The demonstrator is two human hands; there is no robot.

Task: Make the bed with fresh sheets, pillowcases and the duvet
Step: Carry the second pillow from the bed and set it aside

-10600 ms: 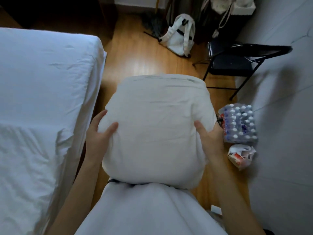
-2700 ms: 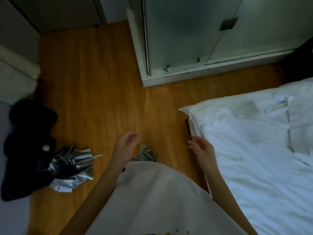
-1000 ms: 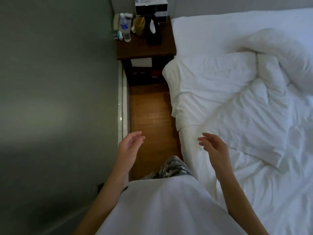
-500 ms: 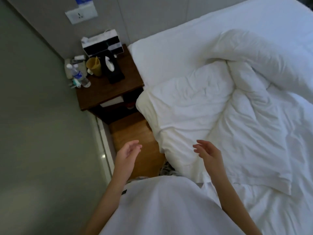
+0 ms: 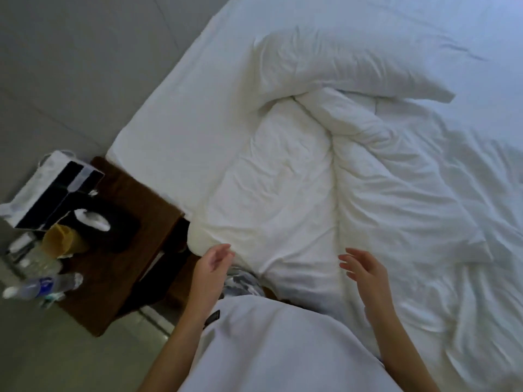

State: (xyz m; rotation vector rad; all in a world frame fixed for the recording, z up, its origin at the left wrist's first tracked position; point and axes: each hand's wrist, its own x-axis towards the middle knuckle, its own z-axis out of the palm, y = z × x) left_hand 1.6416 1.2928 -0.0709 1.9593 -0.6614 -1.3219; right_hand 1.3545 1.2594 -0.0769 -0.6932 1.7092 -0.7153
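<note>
Hovering empty, left hand (image 5: 211, 264) and right hand (image 5: 365, 271) flank the rumpled duvet (image 5: 297, 199).

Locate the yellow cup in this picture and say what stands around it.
In the head view the yellow cup stands at the far left on the wooden bedside table, between the black tissue box and the plastic water bottles.
</note>
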